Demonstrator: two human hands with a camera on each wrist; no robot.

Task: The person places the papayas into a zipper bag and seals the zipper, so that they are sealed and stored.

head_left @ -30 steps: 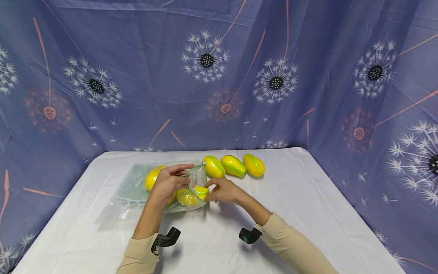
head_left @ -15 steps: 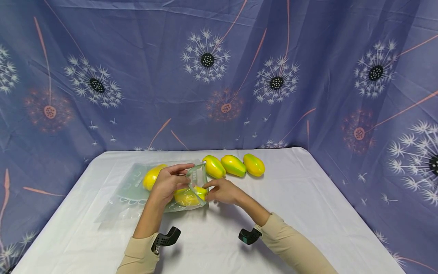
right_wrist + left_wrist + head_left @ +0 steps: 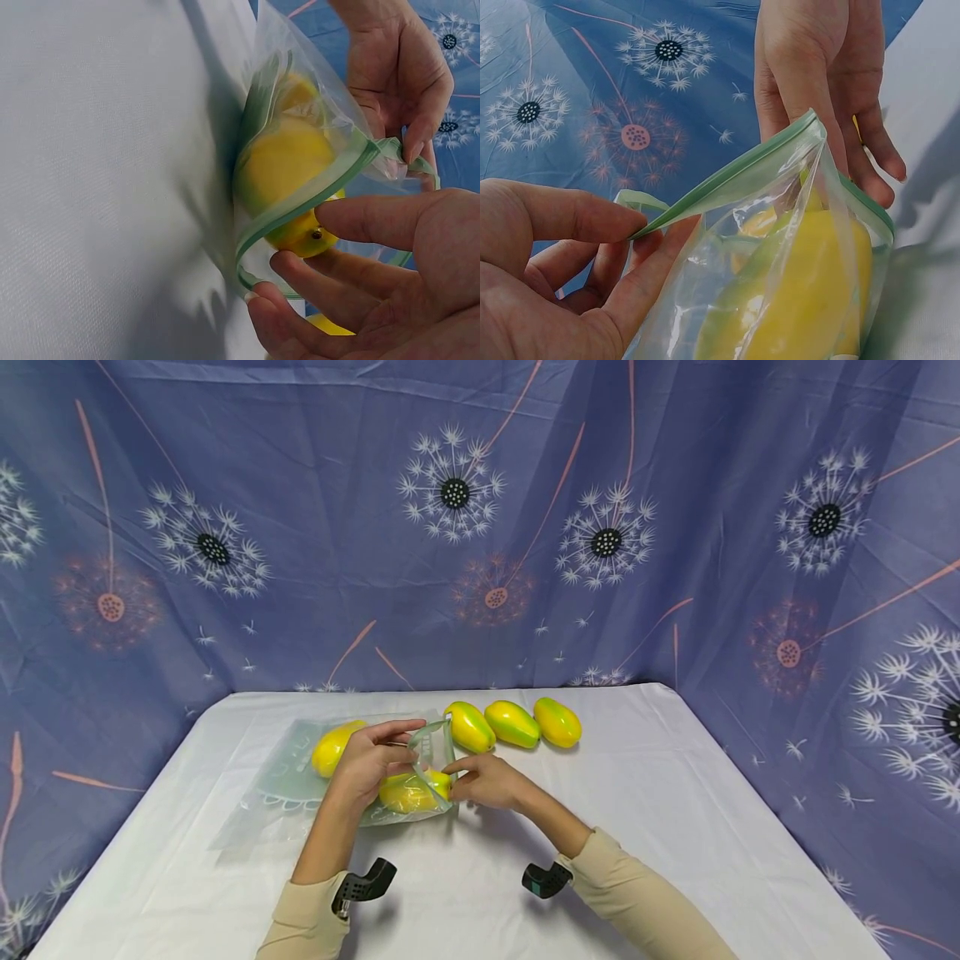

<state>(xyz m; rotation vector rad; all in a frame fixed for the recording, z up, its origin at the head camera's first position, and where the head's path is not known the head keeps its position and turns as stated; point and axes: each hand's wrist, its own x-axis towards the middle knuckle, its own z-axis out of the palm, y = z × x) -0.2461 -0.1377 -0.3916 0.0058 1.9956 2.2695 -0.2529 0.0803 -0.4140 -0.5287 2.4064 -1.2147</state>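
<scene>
A clear zip bag (image 3: 433, 743) with a green-edged mouth lies toward the right hand. My left hand (image 3: 369, 764) pinches its upper edge between thumb and fingers, keeping the mouth apart. Inside the bag is a yellow-green papaya (image 3: 408, 793), its stem end at the opening. My right hand (image 3: 491, 781) grips that end, thumb on one side and fingertips (image 3: 289, 262) on the other. Deeper in the bag, another papaya (image 3: 300, 90) shows in the right wrist view. Beyond my left hand, a yellow papaya (image 3: 332, 752) is partly hidden by that hand.
Three more papayas stand in a row behind: a left one (image 3: 470, 727), a middle one (image 3: 512, 724) and a right one (image 3: 557, 722). Flat printed plastic bags (image 3: 285, 768) lie on the left of the white-covered table (image 3: 675, 827). A dandelion-patterned curtain (image 3: 480, 543) surrounds the table.
The gripped papaya has slid slightly left, deeper into the bag, with my right fingers following. The papaya beyond my left hand has shifted a little left. My left hand has stayed put.
</scene>
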